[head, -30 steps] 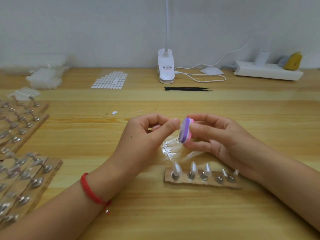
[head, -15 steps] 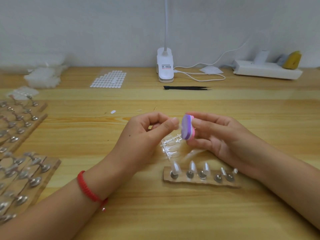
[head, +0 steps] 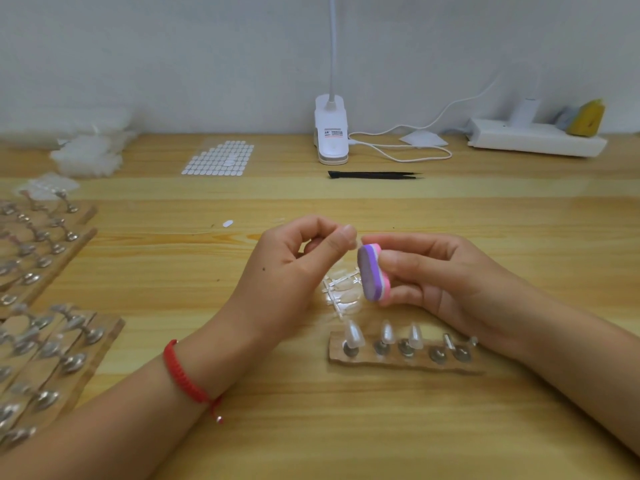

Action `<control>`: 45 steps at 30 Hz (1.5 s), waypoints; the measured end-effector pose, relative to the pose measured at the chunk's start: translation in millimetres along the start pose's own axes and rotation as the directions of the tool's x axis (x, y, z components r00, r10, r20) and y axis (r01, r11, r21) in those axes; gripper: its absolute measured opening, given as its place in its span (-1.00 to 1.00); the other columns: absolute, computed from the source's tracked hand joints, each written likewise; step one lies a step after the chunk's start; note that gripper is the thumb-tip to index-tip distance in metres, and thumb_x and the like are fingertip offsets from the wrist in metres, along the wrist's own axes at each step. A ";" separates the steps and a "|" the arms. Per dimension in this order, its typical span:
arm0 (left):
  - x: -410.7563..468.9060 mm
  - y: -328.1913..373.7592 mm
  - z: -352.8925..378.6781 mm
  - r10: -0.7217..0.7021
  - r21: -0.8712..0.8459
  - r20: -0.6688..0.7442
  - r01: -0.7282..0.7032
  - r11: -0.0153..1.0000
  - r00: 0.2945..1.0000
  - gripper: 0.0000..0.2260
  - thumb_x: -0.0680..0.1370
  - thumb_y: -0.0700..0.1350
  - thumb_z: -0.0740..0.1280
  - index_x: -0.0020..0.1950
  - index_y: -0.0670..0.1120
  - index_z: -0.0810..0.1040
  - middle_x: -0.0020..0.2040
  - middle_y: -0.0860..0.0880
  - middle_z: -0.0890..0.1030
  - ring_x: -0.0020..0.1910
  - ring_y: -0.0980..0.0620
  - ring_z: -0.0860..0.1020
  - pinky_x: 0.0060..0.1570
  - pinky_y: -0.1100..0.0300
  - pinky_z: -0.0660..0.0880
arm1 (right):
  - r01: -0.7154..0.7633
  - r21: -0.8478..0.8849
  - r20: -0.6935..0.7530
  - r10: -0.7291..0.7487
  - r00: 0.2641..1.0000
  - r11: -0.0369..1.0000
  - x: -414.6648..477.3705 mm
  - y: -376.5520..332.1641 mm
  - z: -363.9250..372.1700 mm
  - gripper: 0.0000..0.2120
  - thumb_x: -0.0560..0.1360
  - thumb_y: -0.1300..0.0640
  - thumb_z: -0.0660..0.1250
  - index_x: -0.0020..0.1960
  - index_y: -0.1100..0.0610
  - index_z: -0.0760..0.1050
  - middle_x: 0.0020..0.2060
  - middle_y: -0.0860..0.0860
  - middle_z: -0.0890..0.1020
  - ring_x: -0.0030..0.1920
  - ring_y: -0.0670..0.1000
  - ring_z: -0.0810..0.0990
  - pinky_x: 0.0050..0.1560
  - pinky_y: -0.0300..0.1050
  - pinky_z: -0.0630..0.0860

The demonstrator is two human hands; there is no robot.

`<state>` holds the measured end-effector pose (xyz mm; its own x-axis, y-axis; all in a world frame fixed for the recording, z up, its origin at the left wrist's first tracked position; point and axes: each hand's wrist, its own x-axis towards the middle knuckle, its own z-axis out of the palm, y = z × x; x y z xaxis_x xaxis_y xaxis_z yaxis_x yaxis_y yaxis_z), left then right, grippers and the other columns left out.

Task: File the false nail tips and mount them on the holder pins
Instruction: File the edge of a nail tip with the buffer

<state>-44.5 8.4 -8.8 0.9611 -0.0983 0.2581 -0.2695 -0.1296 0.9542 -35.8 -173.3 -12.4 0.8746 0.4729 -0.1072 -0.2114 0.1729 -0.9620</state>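
Observation:
My left hand (head: 298, 271) pinches a small clear nail tip (head: 356, 242) between thumb and forefinger, pressed against the top of a purple and pink filing block (head: 372, 273). My right hand (head: 446, 275) grips that block upright. Below the hands a clear sprue of unused nail tips (head: 341, 294) lies on the table. In front of it sits a wooden holder strip (head: 405, 362) with metal pins; three pins on its left carry clear tips (head: 353, 332), and the two on the right are bare.
Several more wooden holder strips with pins (head: 41, 327) fill the left edge. Black tweezers (head: 375, 175), a white clip lamp (head: 330, 133) with its cable, an adhesive dot sheet (head: 220, 158) and a white power strip (head: 535, 138) lie along the back.
Both hands have lifted slightly, and the block has tilted so its purple face shows more. The nail tip stays at the block's upper end.

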 end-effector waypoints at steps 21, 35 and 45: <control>-5.9 0.9 4.3 0.033 0.009 0.178 -0.035 0.999 0.983 -0.82 0.44 0.05 0.43 -0.27 -0.04 0.65 -0.42 -0.29 0.31 -0.47 0.07 0.19 -0.46 0.36 0.17 | 0.017 0.074 -0.072 -0.012 0.997 0.997 2.6 -0.1 -2.8 -0.70 0.33 0.10 0.44 0.04 0.10 0.70 -0.04 0.09 0.72 -0.08 -0.08 0.67 -0.10 -0.28 0.59; -4.2 2.5 4.8 -0.008 -0.013 0.080 0.010 1.000 0.997 -0.75 0.36 0.06 0.36 -0.27 -0.13 0.64 -0.43 -0.24 0.20 -0.54 0.17 0.16 -0.52 0.43 0.15 | 0.042 0.087 -0.123 -0.031 0.992 0.995 2.7 1.2 -0.3 -0.73 0.35 0.15 0.43 0.05 0.13 0.69 -0.07 0.11 0.72 -0.10 -0.06 0.68 -0.14 -0.28 0.58; -4.8 5.1 6.7 -0.011 -0.021 0.092 0.013 1.000 0.996 -0.77 0.37 0.05 0.36 -0.27 -0.10 0.63 -0.44 -0.20 0.23 -0.55 0.18 0.17 -0.52 0.43 0.17 | 0.067 0.113 -0.128 -0.052 0.990 0.991 2.7 0.0 -0.3 -0.74 0.31 0.13 0.47 0.00 0.09 0.71 -0.11 0.08 0.72 -0.11 -0.07 0.69 -0.16 -0.29 0.58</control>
<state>-50.9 1.6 -6.2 0.9543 -0.1876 0.2327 -0.2557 -0.1097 0.9605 -33.3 -172.3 -12.8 0.9330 0.3488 -0.0882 -0.2005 0.3007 -0.9324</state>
